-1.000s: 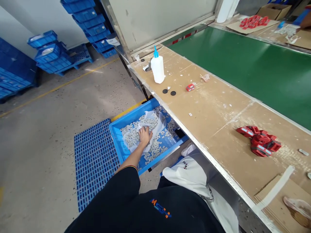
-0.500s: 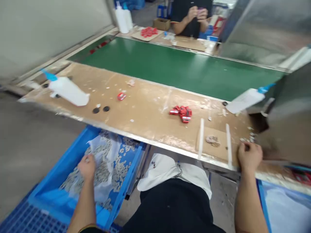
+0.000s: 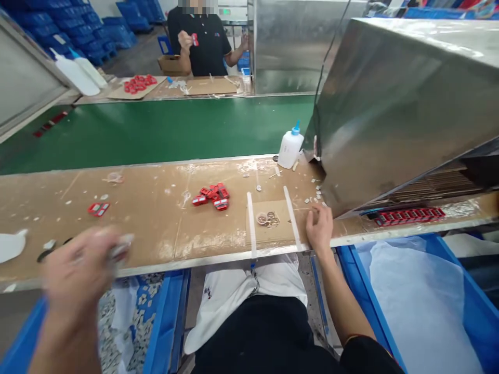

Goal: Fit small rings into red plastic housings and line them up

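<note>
My left hand (image 3: 83,259), blurred by motion, is raised over the front edge of the table at the left. Its fingers are closed round a small pale and dark piece that I cannot make out. My right hand (image 3: 320,226) rests on the table's front edge, fingers curled, beside small white pieces (image 3: 318,195). To its left, between two white strips, lies a cardboard patch (image 3: 261,236) with brownish rings (image 3: 267,219). A pile of red toy cars (image 3: 213,196) sits mid-table, and a single red piece (image 3: 99,209) lies further left.
A white bottle (image 3: 290,148) with a blue tip stands by a metal housing (image 3: 390,104). Behind the table runs a green belt (image 3: 175,130). Blue bins (image 3: 167,317) are below. A person (image 3: 200,41) across the belt holds a red piece. A red row (image 3: 409,216) lies at right.
The view has turned to the right. My left hand has risen out of the blue bin to above the table edge. My right hand stays by the small white pieces, its fingers looser.
</note>
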Tool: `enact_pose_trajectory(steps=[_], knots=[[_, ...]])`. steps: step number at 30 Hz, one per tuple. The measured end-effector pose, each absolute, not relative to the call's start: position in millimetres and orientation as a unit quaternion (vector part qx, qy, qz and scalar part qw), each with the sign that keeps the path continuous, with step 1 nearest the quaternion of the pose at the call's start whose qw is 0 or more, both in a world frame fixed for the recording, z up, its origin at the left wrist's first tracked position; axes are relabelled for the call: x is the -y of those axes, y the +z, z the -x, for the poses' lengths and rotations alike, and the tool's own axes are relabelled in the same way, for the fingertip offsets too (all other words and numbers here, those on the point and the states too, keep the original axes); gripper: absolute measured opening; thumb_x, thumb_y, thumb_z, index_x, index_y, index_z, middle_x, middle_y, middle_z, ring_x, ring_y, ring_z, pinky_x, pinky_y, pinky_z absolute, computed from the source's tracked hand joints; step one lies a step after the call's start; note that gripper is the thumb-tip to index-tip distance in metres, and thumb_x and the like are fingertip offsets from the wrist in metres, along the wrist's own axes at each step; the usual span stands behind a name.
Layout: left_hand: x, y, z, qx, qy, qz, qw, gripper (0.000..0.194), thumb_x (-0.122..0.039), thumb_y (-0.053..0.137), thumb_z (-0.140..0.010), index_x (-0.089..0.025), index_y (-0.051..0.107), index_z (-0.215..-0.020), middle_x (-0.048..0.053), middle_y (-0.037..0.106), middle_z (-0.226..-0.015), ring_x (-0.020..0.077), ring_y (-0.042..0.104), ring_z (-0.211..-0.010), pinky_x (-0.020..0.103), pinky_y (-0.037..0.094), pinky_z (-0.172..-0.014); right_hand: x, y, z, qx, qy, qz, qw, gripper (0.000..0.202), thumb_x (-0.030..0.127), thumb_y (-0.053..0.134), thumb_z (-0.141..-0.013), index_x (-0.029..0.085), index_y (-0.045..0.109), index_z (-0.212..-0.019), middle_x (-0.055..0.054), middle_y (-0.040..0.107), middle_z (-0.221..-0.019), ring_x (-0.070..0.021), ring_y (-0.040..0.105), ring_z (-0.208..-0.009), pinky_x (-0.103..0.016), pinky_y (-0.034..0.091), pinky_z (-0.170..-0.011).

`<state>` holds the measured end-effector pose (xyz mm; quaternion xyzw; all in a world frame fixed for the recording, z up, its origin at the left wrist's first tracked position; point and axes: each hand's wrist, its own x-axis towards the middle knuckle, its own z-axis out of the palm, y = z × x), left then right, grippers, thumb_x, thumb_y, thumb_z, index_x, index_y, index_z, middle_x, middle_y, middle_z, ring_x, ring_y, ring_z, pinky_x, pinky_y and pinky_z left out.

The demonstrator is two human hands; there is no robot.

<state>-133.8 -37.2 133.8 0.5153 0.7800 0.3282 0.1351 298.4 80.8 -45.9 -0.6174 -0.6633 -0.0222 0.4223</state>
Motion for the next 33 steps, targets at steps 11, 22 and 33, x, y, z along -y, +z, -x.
enact_pose_trajectory(steps=[11,22,33], knots=[[-209,36,-195,-0.197,0.069,-0.974,0.092,0.021,-0.027,0.057,-0.094,-0.017,0.068,-0.08,0.006,0.07,-0.072,0.0176,0.064,-0.062,0.028,0.046,-0.062,-59,-58,-310,0.679,0.026,0.638,0.362,0.082,0.059,0.043,-0.1,0.008,0.018,-0.159,-0.029,0.04,-0.15,-0.0404,0.044,-0.139,-0.059,0.046,-0.107],[-202,19,-193,-0.148,0.068,-0.987,0.018,0.039,-0.043,0.068,-0.09,-0.015,0.073,-0.115,0.02,0.068,-0.128,0.0348,0.056,-0.125,0.048,0.046,-0.1,-86,-62,-307,0.666,0.014,0.628,0.402,0.101,0.075,0.046,-0.091,0.005,0.019,-0.158,-0.033,0.04,-0.144,-0.0472,0.044,-0.135,-0.064,0.044,-0.105],[-114,65,19,-0.465,0.266,-0.835,0.124,0.029,-0.025,0.046,-0.101,-0.019,0.071,-0.115,0.009,0.071,-0.119,0.0211,0.066,-0.109,0.036,0.052,-0.098,-85,-58,-308,0.684,0.017,0.636,0.357,0.099,0.075,0.044,-0.088,0.001,0.032,-0.151,-0.035,0.039,-0.144,-0.048,0.038,-0.138,-0.069,0.035,-0.11]])
